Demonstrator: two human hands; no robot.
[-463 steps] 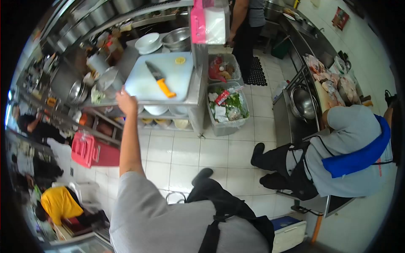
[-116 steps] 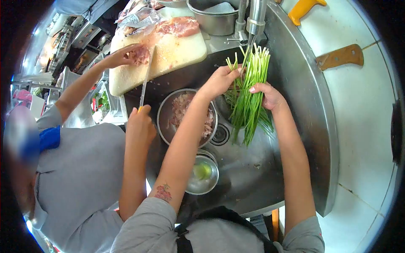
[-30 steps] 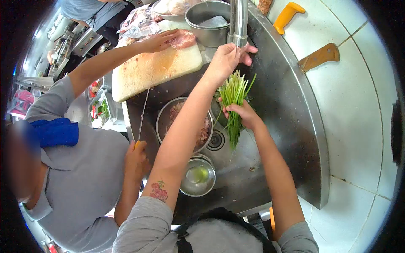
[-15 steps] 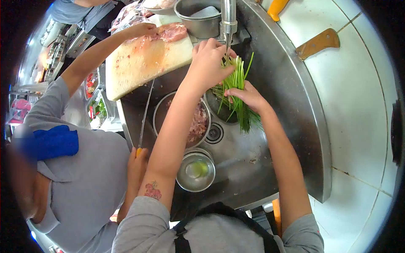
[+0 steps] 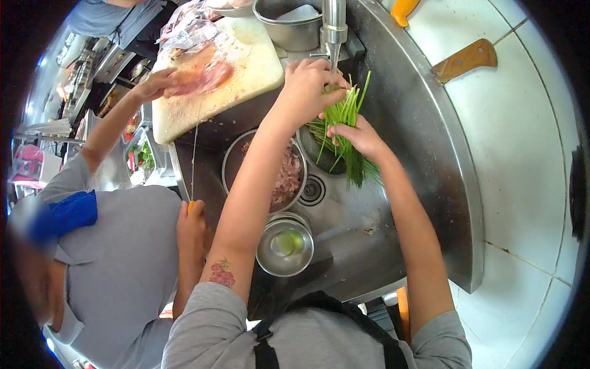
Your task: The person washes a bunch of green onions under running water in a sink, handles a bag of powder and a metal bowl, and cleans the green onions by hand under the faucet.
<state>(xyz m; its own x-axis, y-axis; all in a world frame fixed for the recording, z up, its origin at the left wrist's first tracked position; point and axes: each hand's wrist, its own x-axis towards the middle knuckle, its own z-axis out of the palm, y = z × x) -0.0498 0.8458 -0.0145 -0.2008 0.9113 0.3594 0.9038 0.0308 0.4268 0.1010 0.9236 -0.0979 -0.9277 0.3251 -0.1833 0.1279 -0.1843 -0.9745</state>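
While curled, right fingers [image 5: 344, 131] around stalks [image 5: 345, 111].

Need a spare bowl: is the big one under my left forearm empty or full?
Not empty: meat pieces show in the bowl; how full, cannot tell, as the left forearm hides part.

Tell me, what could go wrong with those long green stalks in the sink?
The thin green stalks might slip out of the right hand and scatter over the sink. Juice from the pink meat could splash onto them, since its bowl is close by. And the co-worker's knife is near the person's left arm, so a careless bump might cause a cut.
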